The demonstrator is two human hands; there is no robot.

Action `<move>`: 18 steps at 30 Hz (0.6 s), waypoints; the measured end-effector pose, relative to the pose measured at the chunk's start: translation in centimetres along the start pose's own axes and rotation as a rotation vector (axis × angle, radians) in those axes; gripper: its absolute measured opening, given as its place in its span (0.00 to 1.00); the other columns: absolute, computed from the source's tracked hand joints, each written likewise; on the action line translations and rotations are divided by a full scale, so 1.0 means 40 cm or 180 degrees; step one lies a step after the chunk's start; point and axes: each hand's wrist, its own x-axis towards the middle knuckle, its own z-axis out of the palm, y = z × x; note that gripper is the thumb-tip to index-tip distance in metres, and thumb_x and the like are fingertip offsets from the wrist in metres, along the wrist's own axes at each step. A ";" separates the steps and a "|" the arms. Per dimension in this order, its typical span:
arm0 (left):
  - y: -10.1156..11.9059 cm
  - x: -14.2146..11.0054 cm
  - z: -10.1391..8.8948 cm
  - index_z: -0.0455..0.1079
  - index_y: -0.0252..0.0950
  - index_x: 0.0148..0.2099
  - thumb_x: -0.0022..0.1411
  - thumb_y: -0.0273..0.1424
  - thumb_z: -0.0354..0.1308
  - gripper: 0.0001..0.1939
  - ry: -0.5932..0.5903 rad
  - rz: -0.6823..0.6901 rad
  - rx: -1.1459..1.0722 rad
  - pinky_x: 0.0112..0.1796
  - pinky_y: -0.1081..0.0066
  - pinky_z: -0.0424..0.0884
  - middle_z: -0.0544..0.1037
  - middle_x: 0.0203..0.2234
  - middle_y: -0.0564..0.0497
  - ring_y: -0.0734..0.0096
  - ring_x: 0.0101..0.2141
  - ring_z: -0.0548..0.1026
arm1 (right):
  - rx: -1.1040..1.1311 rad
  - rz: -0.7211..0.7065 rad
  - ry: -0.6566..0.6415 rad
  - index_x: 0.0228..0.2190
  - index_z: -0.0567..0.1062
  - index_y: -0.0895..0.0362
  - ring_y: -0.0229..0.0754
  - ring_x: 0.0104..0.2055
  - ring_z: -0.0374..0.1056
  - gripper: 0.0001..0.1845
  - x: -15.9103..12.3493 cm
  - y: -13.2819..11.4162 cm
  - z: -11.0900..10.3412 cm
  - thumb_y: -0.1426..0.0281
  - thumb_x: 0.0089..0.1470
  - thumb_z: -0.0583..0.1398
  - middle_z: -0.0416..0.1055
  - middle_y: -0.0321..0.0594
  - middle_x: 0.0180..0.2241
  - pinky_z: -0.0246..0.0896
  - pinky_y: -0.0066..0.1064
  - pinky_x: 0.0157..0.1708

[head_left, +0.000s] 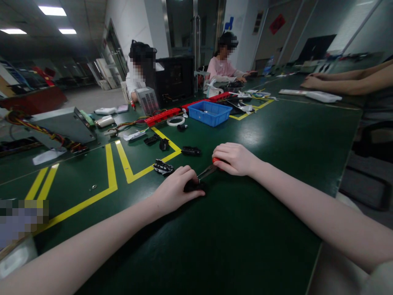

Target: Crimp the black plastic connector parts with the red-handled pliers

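My left hand is closed around a small black part, which it holds low against the green tabletop. In my right hand is a pair of needle-nose pliers with red handles, its fingers wrapped round the grips. The pliers' jaws point left and down, and their tips meet the black part near my left fingers. Whether the tips grip it I cannot tell. Just beyond my left hand lies a black piece with a silvery inside. A longer black piece rests farther back.
A blue bin stands beyond my hands, near a white ring and a red strip. At the left sits a metal box with wires. Yellow tape marks the table. Two people work across it; another person's forearms rest at right.
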 end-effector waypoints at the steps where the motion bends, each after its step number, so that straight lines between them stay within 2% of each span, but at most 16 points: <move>1: -0.001 0.000 0.000 0.64 0.36 0.36 0.60 0.38 0.60 0.12 0.0002 -0.0004 -0.0037 0.36 0.68 0.67 0.70 0.34 0.50 0.66 0.37 0.69 | -0.0021 -0.0008 -0.0031 0.31 0.73 0.59 0.40 0.33 0.64 0.21 0.000 -0.001 0.000 0.62 0.64 0.46 0.71 0.44 0.31 0.54 0.32 0.33; 12: 0.020 -0.006 -0.006 0.65 0.36 0.42 0.57 0.41 0.63 0.17 0.0043 -0.0082 0.0005 0.40 0.62 0.68 0.69 0.39 0.48 0.62 0.40 0.68 | -0.0175 -0.0060 -0.0145 0.30 0.72 0.59 0.41 0.33 0.63 0.20 -0.001 -0.002 -0.004 0.61 0.63 0.48 0.70 0.43 0.30 0.53 0.32 0.34; 18: 0.022 -0.010 -0.006 0.65 0.36 0.42 0.55 0.46 0.63 0.21 0.0067 -0.0049 0.0112 0.41 0.62 0.68 0.69 0.39 0.47 0.61 0.40 0.68 | -0.0158 -0.0082 -0.0106 0.31 0.72 0.59 0.41 0.34 0.64 0.20 -0.001 -0.007 -0.010 0.61 0.63 0.47 0.71 0.44 0.31 0.53 0.33 0.34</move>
